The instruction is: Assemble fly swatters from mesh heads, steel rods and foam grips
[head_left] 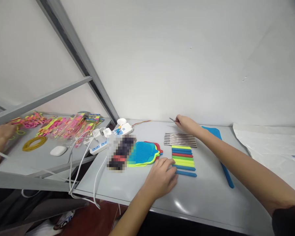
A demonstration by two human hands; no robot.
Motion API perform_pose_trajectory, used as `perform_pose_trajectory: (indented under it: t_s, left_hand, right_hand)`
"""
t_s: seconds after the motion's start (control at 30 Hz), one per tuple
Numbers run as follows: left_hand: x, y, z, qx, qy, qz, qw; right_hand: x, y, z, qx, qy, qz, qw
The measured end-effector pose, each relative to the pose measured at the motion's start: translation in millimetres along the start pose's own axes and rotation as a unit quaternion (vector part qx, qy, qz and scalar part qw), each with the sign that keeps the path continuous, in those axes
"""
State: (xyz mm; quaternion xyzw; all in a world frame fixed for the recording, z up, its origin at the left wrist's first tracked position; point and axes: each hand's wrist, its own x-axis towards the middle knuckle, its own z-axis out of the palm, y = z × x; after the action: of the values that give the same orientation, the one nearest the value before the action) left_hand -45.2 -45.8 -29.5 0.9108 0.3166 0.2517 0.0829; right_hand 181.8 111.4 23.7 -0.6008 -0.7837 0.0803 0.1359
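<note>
Several coloured plastic handles (183, 157), yellow, blue, red and green, lie side by side in a row. My left hand (162, 175) is at the near left ends of this row, fingers curled in around the end of the nearest blue handle (188, 174). Near the wall, my right hand (185, 124) pinches a thin metal rod (172, 119), of which only the tip shows. Just below that hand lies a row of shiny metal rods (179, 139). Mesh fly swatter heads (145, 152) in blue, yellow and red are stacked left of my left hand.
A blue fly swatter (226, 172) lies under my right forearm. White plastic sheeting (267, 147) covers the right side. Power strips (98, 146) with white cables (82, 164) and a pixelated item (121, 154) are at left. Beyond the frame post, another person's hand (3, 132) is near pink-yellow packets (71, 126).
</note>
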Motion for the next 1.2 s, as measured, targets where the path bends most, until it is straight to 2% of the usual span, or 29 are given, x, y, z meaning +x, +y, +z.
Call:
perform_pose_trajectory:
  t_s: [0.13,0.23,0.3,0.33,0.4,0.5,0.57,0.63,0.97,1.1,1.2]
  left_hand:
    - [0.0,0.4,1.7,0.007,-0.003,-0.007,1.000]
    - [-0.2,-0.9,1.6,0.009,-0.001,-0.005,1.000]
    - [-0.1,-0.7,1.2,0.009,-0.004,-0.003,1.000]
    - [-0.3,-0.2,0.9,0.008,-0.006,-0.003,1.000]
    - [-1.1,1.4,0.1,0.002,-0.011,-0.003,1.000]
    - [-4.0,5.2,-1.3,-0.012,-0.017,-0.003,1.000]
    - [-6.3,8.3,-2.0,-0.024,-0.009,-0.001,1.000]
    - [-8.0,12.0,-2.4,-0.045,0.009,0.000,0.999]
    - [12.6,46.1,0.4,-0.203,0.139,-0.003,0.969]
    - [17.8,53.3,16.2,-0.231,0.107,-0.008,0.967]
    - [16.6,54.3,27.4,-0.221,0.070,-0.026,0.972]
  right_hand:
    - [-32.7,-14.4,-29.2,0.034,0.097,-0.013,0.995]
    - [-69.1,-25.0,-39.5,0.073,0.182,-0.041,0.980]
    - [-96.8,-32.5,-37.5,0.155,0.298,-0.069,0.940]
    - [-110.7,-36.4,-34.3,0.199,0.345,-0.058,0.915]
    - [-136.9,-44.2,-25.2,0.301,0.400,-0.005,0.866]
    - [-166.8,-52.9,-9.7,0.446,0.390,0.070,0.802]
    - [-179.0,-55.5,0.4,0.519,0.386,0.095,0.757]
    - [-186.4,-56.3,9.9,0.556,0.394,0.105,0.724]
    - [-206.4,-63.6,40.8,0.569,0.448,0.124,0.679]
    - [-208.6,-65.4,42.3,0.573,0.468,0.118,0.663]
    - [-207.2,-69.5,34.7,0.579,0.474,0.110,0.654]
